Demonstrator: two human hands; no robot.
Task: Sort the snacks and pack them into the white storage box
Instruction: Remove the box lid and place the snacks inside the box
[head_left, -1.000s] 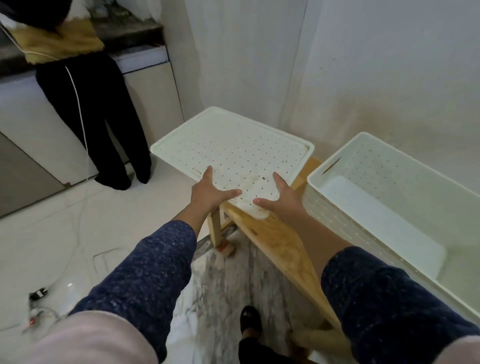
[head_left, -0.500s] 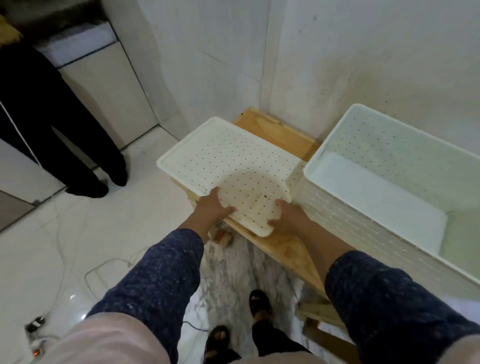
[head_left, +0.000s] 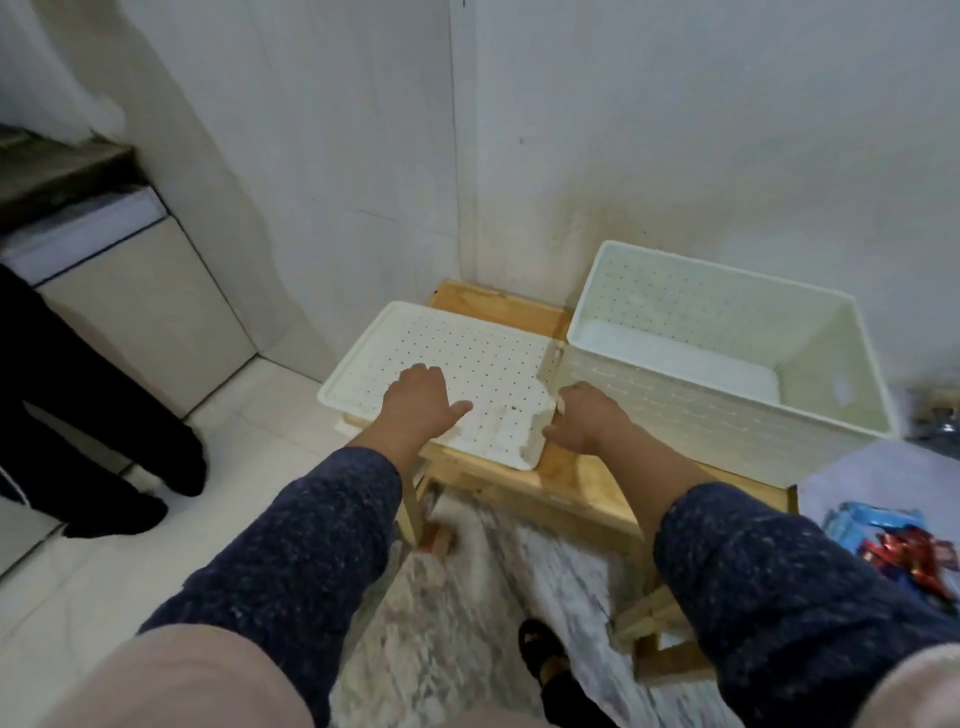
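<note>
The white storage box (head_left: 670, 405) stands open and empty on the right half of a wooden table (head_left: 571, 483). Its perforated white lid (head_left: 483, 358) lies flat on the table's left half, touching the box's left wall. My left hand (head_left: 415, 402) rests palm down on the lid's near part. At the lid's near right corner, my right hand (head_left: 584, 421) grips the edge with the thumb against it. Blue snack packets (head_left: 867, 522) and red wrapped snacks (head_left: 906, 553) lie on a pale surface at the far right.
Another person's dark trouser legs (head_left: 78, 415) stand on the white floor at the left, beside a cabinet (head_left: 140, 312). White walls meet in a corner right behind the table. More dark packets (head_left: 935, 421) sit at the right edge. My sandalled foot (head_left: 540, 644) is below.
The lid has come down from mid-air at the left and now lies on the table against the box. My left hand has slid on top of it; my view swung right.
</note>
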